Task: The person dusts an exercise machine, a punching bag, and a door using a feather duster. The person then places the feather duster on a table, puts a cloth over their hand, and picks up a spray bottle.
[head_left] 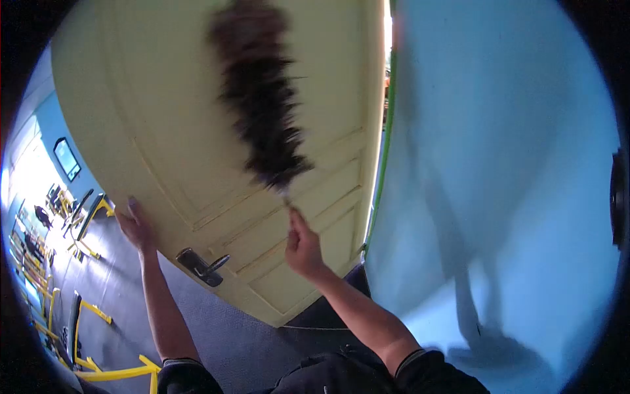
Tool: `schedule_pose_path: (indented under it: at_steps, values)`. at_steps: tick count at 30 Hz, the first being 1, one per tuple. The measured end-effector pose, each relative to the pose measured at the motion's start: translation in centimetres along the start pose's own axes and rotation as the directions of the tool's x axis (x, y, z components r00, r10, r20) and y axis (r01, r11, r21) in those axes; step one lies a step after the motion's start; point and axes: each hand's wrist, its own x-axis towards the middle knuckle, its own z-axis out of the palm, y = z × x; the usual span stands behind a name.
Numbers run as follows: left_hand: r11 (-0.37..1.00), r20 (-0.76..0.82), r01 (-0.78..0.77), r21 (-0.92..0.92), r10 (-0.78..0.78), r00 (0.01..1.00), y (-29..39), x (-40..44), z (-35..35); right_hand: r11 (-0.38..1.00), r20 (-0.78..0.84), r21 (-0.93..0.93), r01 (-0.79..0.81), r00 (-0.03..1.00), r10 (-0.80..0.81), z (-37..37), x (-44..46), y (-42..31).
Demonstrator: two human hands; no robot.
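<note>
My right hand [304, 248] is closed around the thin handle of a feather duster [262, 111]. Its dark, fluffy head points up and away from me in front of the door, blurred at the top by motion; whether it touches the panel I cannot tell. A pale yellow panelled door [170, 98] stands in front of me, partly open. My left hand [136, 226] grips the door's left edge, with the thumb on the near face and the other fingers mostly hidden. Below and right of that hand is a dark lever handle with its plate [202, 266].
A light blue wall [512, 164] with shadows rises on the right. Bright light shows through the gap on the door's hinge side. Yellow-framed gym equipment [85, 315] stands at left on the dark floor [216, 335]. A framed mirror or picture [66, 159] hangs at far left.
</note>
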Motion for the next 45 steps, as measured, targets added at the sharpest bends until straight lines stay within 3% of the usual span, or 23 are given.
schedule_pose_path:
  at_steps: [3, 5, 7, 10, 12, 15, 18, 20, 21, 23, 26, 29, 31, 33, 35, 37, 38, 39, 40, 41, 43, 44, 45]
  values:
    - [0.999, -0.01, -0.032, 0.006, 0.032, 0.999, 1.9, 0.0, 0.0, 0.993, 0.123, 0.032, -0.113, 0.986, 0.109, -1.7, -0.6, -0.6]
    - [0.998, -0.005, -0.05, 0.036, 0.05, 0.999, 2.1, 0.1, -0.3, 1.0, -0.017, 0.004, -0.022, 1.0, 0.022, -2.1, 2.8, 0.1]
    - [0.99, -0.012, -0.013, 0.14, 0.015, 1.0, 2.1, 0.1, -0.4, 0.994, -0.151, -0.019, -0.111, 0.983, 0.107, -3.4, 9.2, -0.6]
    - [0.992, -0.018, -0.002, 0.127, 0.004, 1.0, 2.3, 0.0, -0.4, 0.978, -0.205, -0.08, -0.191, 0.964, 0.171, -5.9, 19.3, 0.9]
    - [0.992, -0.032, 0.007, 0.122, -0.003, 0.999, 1.7, 0.3, -0.4, 0.969, -0.214, -0.097, -0.228, 0.955, 0.204, -7.0, 20.6, 2.4]
    - [0.996, -0.022, 0.045, 0.073, -0.043, 0.999, 1.7, 0.3, -0.3, 0.942, -0.252, -0.174, -0.288, 0.938, 0.24, -7.6, 17.2, 5.4]
    - [0.998, -0.014, 0.038, 0.041, -0.037, 0.999, 1.7, -0.2, -0.6, 0.871, -0.22, -0.232, -0.434, 0.895, 0.387, -7.5, 5.8, 10.5]
    - [0.999, -0.026, 0.0, 0.042, 0.001, 1.0, 1.0, 0.4, -0.5, 0.861, -0.215, -0.333, -0.385, 0.92, 0.329, -7.8, -2.4, 11.8]
    - [0.998, -0.02, 0.037, 0.048, -0.036, 0.999, 0.2, 0.7, -0.8, 0.735, -0.17, -0.293, -0.612, 0.79, 0.589, -8.4, -5.1, 9.8]
    - [0.996, -0.012, 0.071, 0.055, -0.071, 0.997, 0.2, 0.6, -0.8, 0.754, -0.079, -0.171, -0.634, 0.772, 0.631, -9.4, -10.7, 9.7]
    - [0.982, -0.063, 0.003, 0.189, 0.009, 0.998, 0.7, 0.7, -0.9, 0.763, -0.105, -0.261, -0.592, 0.803, 0.587, -10.5, -15.6, 7.6]
    - [0.982, -0.061, -0.053, 0.179, 0.065, 0.996, 1.4, 0.3, -0.9, 0.73, -0.066, -0.317, -0.606, 0.782, 0.62, -11.4, -20.1, 6.8]
    - [0.997, -0.066, -0.052, 0.048, 0.055, 0.996, 2.1, 0.0, -0.3, 0.717, -0.06, -0.369, -0.592, 0.784, 0.617, -11.4, -20.6, 7.6]
    - [0.995, -0.069, -0.037, 0.089, 0.043, 0.997, 1.6, 0.3, -0.5, 0.777, -0.134, -0.449, -0.441, 0.893, 0.43, -11.9, -20.0, 8.1]
    - [0.991, -0.051, -0.02, 0.134, 0.027, 0.998, 1.5, 0.3, -0.6, 0.807, -0.153, -0.382, -0.45, 0.892, 0.424, -11.9, -16.6, 7.7]
    - [0.997, -0.041, 0.042, 0.065, -0.04, 0.998, 2.3, 0.3, -0.5, 0.673, -0.04, -0.316, -0.669, 0.718, 0.695, -12.1, -14.5, 6.8]
    - [0.996, -0.041, 0.049, 0.075, -0.046, 0.998, 3.0, 0.2, -0.5, 0.76, 0.016, -0.369, -0.535, 0.814, 0.58, -11.9, -16.6, 7.6]
    - [0.99, -0.047, 0.068, 0.126, -0.063, 0.997, 3.8, 0.1, -0.4, 0.807, 0.02, -0.308, -0.504, 0.844, 0.536, -11.6, -17.7, 5.4]
    - [0.98, -0.059, 0.088, 0.177, -0.079, 0.995, 4.5, -0.1, -0.4, 0.85, 0.141, -0.347, -0.397, 0.874, 0.466, -12.2, -20.2, 4.6]
    - [0.978, -0.071, 0.096, 0.186, -0.084, 0.994, 4.7, -0.4, -0.3, 0.864, 0.201, -0.346, -0.364, 0.872, 0.448, -12.7, -21.9, 3.0]
    - [0.973, -0.112, -0.06, 0.224, 0.087, 0.99, 3.9, -1.3, -0.2, 0.9, 0.328, -0.302, -0.315, 0.851, 0.409, -14.6, -24.7, 2.3]
    - [0.926, -0.051, -0.106, 0.363, 0.133, 0.99, 2.5, -1.7, -0.6, 0.916, 0.409, -0.282, -0.287, 0.827, 0.385, -15.5, -25.2, 2.0]
    - [0.919, -0.06, -0.101, 0.38, 0.134, 0.989, 3.1, -2.1, -0.9, 0.93, 0.484, -0.259, -0.262, 0.798, 0.359, -16.4, -25.0, 1.7]
